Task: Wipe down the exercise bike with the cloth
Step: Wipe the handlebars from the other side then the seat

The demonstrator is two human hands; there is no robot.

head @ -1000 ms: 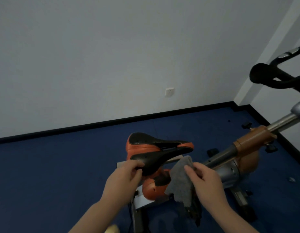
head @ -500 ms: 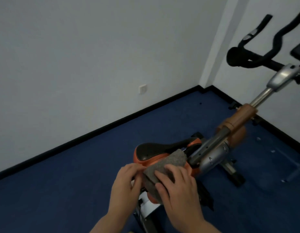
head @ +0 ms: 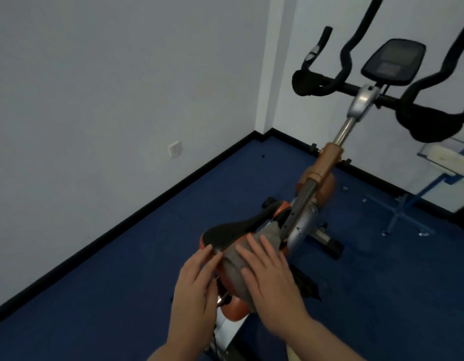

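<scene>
Right hand (head: 271,280) presses the grey cloth (head: 241,267) flat-fingered onto the bike saddle (head: 225,234); left hand (head: 195,285), fingers straight, touches the saddle's rear edge.

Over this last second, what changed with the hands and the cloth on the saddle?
The right hand went from pinching the hanging cloth to pressing it flat on the saddle, fingers straight. The left hand loosened its grip on the saddle edge and now rests there. The bike stayed in place.
</scene>
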